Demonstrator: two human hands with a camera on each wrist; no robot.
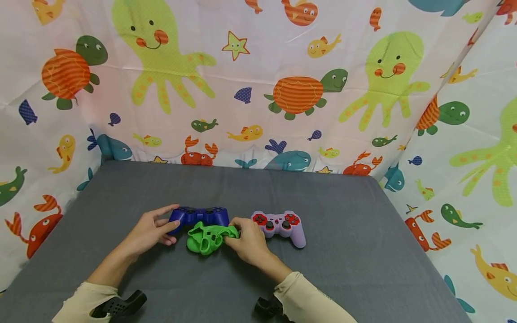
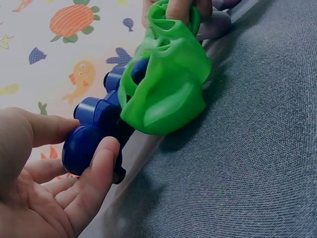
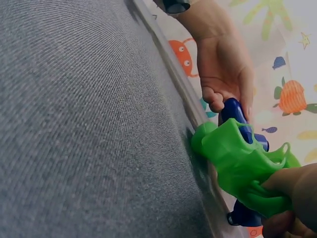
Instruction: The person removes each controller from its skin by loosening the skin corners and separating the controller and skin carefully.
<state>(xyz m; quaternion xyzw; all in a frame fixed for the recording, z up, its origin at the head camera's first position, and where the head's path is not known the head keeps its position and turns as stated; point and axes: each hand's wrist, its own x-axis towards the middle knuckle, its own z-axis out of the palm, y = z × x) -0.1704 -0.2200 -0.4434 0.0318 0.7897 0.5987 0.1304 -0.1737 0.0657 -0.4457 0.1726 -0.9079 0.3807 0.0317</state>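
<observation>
Green cover (image 2: pixel 171 87) apparently pinched, the right hand (image 1: pixel 249 240) I watch has the blue controller (image 1: pixel 200 217) at ten o'clock, left hand (image 1: pixel 150 231) gripping it.

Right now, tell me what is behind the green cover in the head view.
Behind the green cover is the blue controller; its far edge shows. Part of its near side is covered in that view and cannot be seen.
</observation>
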